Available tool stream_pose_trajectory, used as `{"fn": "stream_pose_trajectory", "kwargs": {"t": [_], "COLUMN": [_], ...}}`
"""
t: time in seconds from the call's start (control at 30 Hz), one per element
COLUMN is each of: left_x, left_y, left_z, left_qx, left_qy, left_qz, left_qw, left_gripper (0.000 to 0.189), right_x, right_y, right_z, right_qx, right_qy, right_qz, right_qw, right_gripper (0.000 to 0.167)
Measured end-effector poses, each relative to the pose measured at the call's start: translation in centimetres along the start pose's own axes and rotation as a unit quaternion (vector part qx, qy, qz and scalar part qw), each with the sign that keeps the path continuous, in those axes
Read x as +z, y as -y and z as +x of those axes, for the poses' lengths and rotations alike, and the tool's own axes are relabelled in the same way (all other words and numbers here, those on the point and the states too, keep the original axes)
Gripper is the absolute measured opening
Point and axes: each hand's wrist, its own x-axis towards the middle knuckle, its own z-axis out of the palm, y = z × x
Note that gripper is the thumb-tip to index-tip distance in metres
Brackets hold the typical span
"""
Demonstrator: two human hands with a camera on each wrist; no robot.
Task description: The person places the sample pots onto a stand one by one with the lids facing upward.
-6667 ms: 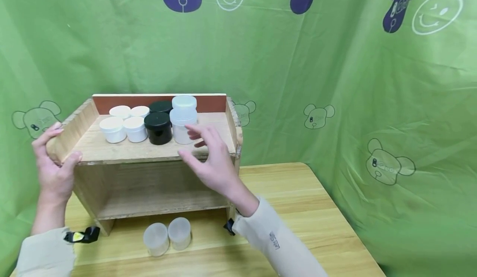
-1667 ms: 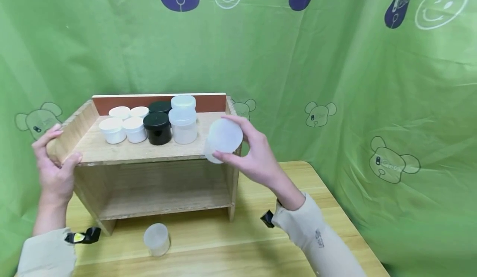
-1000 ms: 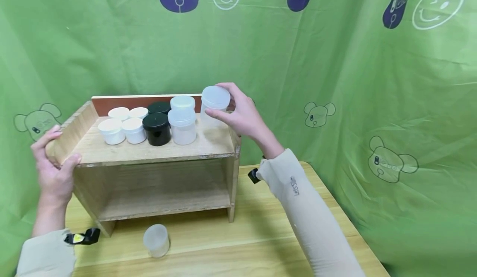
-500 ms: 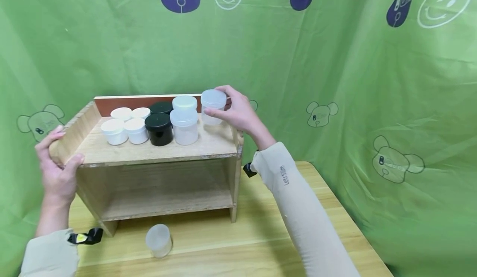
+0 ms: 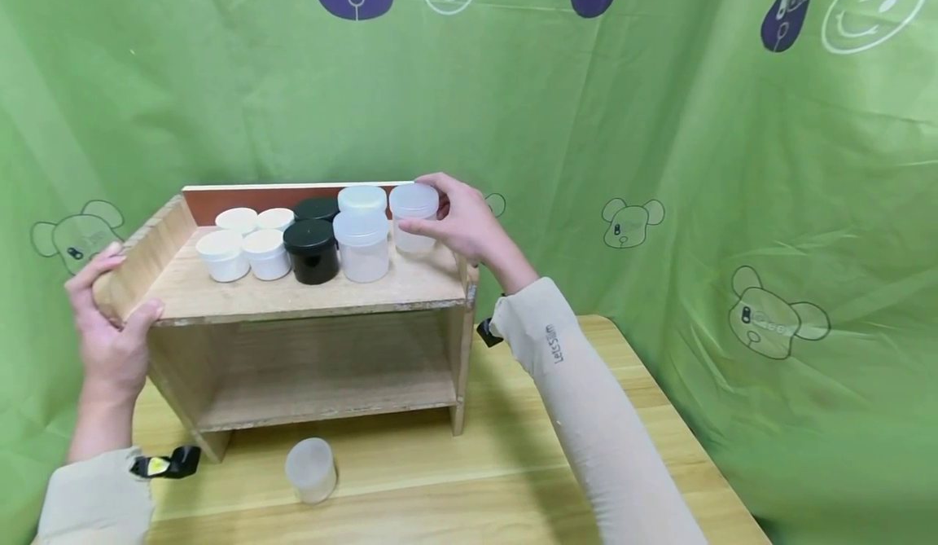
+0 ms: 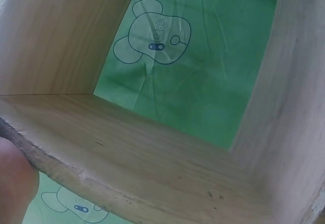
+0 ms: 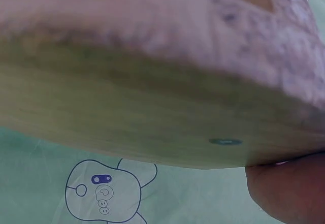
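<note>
At the top right of a small wooden shelf (image 5: 308,314), my right hand (image 5: 472,223) holds a translucent lidded jar (image 5: 414,234), thumb in front and fingers behind. This jar stands upright beside two other translucent jars (image 5: 363,256). My left hand (image 5: 110,337) grips the shelf's raised left side panel (image 5: 142,256), with the thumb over the front corner. In the left wrist view, part of that hand (image 6: 16,181) shows against the wood's rough edge. The right wrist view has the shelf's side board (image 7: 127,102) close up, hiding the jar.
Left of the translucent jars, several white jars (image 5: 223,258) and two black jars (image 5: 313,253) stand in two rows. One translucent jar (image 5: 311,472) rests on the wooden table (image 5: 528,463) in front of the shelf. A green printed curtain (image 5: 513,105) surrounds the table.
One of two translucent jars has left the table. My right hand has carried it up over the shelf's right front, then lowered it toward the back row. The left hand keeps its grip.
</note>
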Motion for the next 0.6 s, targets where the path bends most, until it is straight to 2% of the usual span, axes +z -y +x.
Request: {"fn": "stream_pose_trajectory", "kwargs": {"t": [0.2, 0.4, 0.6], "left_x": [0.04, -0.10, -0.10], "left_y": [-0.03, 0.04, 0.00], "left_z": [0.08, 0.06, 0.10], "left_qx": [0.009, 0.001, 0.003], "left_qy": [0.002, 0.002, 0.001], "left_qz": [0.002, 0.010, 0.016], "left_qw": [1.0000, 0.9999, 0.9999], "left_gripper": [0.064, 0.062, 0.062], "right_x": [-0.03, 0.00, -0.02], "right_y": [0.24, 0.43, 0.51], "right_z": [0.11, 0.14, 0.11], "right_qx": [0.006, 0.010, 0.019], "right_qy": [0.010, 0.015, 0.016], "right_qz": [-0.015, -0.039, -0.034], "right_qw": [0.9998, 0.9991, 0.9991], "right_gripper": [0.075, 0.075, 0.075]}}
